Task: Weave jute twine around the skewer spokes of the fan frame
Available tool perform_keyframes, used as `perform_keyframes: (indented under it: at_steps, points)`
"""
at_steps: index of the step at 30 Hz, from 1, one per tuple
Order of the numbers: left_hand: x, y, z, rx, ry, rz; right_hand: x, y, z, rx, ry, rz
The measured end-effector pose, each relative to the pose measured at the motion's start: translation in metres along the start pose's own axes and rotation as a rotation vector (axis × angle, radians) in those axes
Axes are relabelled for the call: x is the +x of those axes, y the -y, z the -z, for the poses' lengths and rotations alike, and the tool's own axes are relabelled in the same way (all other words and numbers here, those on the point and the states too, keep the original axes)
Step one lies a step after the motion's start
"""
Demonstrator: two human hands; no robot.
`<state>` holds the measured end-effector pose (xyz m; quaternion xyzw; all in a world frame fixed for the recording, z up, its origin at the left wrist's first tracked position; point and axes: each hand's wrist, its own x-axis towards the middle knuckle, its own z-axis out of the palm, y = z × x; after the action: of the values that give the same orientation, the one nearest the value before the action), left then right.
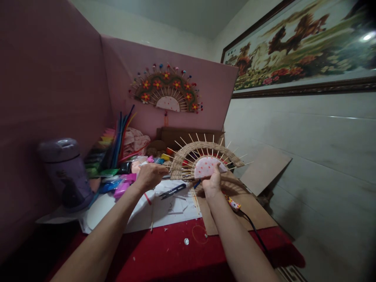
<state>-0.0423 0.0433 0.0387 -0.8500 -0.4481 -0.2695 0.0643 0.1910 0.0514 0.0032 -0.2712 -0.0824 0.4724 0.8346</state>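
A half-round woven fan (205, 150) of twisted cord and thin wooden sticks is held up over the table, its stick tips fanning out past the woven band. At its centre sits a pale pink half-circle with red dots (207, 167). My right hand (213, 183) grips this half-circle at its lower edge, thumb on the front. My left hand (152, 175) is closed at the fan's left end, its fingertips pinching around the stick ends there. Below the fan lie black thread snips (173, 191) on white paper (176, 211).
A decorated fan (167, 90) hangs on the pink board behind. To the left stand a purple thermos (66, 174) and colourful clay packets (122, 188). A glue gun (233, 202) with a black cord lies on cardboard (249, 215) at right. Red cloth (164, 254) covers the table.
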Motion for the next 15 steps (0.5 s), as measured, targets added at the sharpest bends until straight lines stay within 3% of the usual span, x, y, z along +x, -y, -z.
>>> perform_keyframes:
  at_steps: [8,12,15]
  points:
    - [0.001,0.009,0.002,0.075,-0.047,0.161,-0.002,0.002,-0.001,-0.006,0.006,-0.016]
    - [0.002,0.022,0.000,-0.016,-0.061,0.201,-0.004,0.005,-0.004,0.002,-0.036,0.000]
    - [0.004,0.028,0.000,-0.218,-0.113,0.194,-0.005,0.006,-0.005,-0.005,-0.060,0.020]
